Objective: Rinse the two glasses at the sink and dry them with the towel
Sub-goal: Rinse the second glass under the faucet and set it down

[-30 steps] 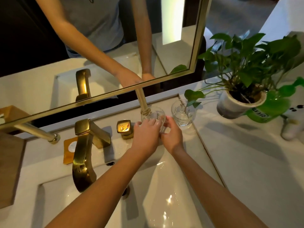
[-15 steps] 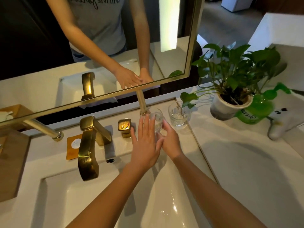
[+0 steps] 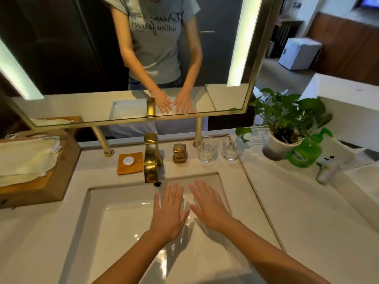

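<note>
Two clear glasses stand upright side by side on the counter behind the sink's right corner: the left glass [image 3: 206, 149] and the right glass [image 3: 231, 149]. My left hand [image 3: 169, 212] and my right hand [image 3: 209, 204] hover flat over the white sink basin [image 3: 123, 222], fingers spread, palms down, holding nothing. Both hands are well short of the glasses. A cream towel [image 3: 24, 158] lies folded on a wooden tray [image 3: 61, 181] at the far left.
A gold faucet [image 3: 151, 158] rises behind the basin with a gold knob [image 3: 179, 153] to its right. An orange soap dish [image 3: 130, 162] sits left of the faucet. A potted plant [image 3: 283, 128], a green bottle [image 3: 303, 154] and a white toy [image 3: 332, 162] stand at the right. A mirror hangs above.
Both hands have let go of the left glass and drawn back over the basin, now spread flat. The head view has lifted and pulled back.
</note>
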A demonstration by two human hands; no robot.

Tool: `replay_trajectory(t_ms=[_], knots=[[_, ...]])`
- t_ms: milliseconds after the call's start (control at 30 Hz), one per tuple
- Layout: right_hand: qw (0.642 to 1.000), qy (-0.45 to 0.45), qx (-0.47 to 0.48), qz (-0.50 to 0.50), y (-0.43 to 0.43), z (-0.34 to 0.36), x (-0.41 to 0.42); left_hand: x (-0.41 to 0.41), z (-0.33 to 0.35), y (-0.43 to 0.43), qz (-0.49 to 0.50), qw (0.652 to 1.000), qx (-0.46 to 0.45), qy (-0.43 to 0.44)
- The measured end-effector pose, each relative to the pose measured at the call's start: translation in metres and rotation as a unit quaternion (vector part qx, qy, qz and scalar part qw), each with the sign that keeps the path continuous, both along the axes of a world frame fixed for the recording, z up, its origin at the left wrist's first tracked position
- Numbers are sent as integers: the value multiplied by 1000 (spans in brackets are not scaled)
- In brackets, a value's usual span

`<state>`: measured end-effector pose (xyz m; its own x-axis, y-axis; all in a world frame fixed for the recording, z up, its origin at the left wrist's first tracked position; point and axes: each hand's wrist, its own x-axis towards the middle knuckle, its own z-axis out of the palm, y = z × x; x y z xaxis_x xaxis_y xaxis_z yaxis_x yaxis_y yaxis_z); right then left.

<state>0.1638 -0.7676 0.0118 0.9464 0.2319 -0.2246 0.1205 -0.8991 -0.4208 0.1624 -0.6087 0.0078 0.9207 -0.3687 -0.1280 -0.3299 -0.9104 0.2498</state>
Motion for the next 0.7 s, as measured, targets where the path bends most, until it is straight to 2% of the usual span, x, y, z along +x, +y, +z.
replay_trajectory(t_ms=[67, 167, 267, 467, 700], knots=[[999, -7, -38, 22, 20, 2, -8, -10, 0, 20, 18, 1000, -5, -7], [997, -5, -63, 46, 54, 2, -17, -20, -1, 57, 46, 998, 38, -27], [996, 4, -59, 69, 94, 3, -20, -28, 1, 103, 78, 994, 72, 9], [991, -27, -63, 114, 191, 5, -19, -32, 9, 200, 101, 991, 92, -2], [994, -43, -25, 101, 300, 24, 14, -22, 27, 306, 146, 984, 93, -35]])
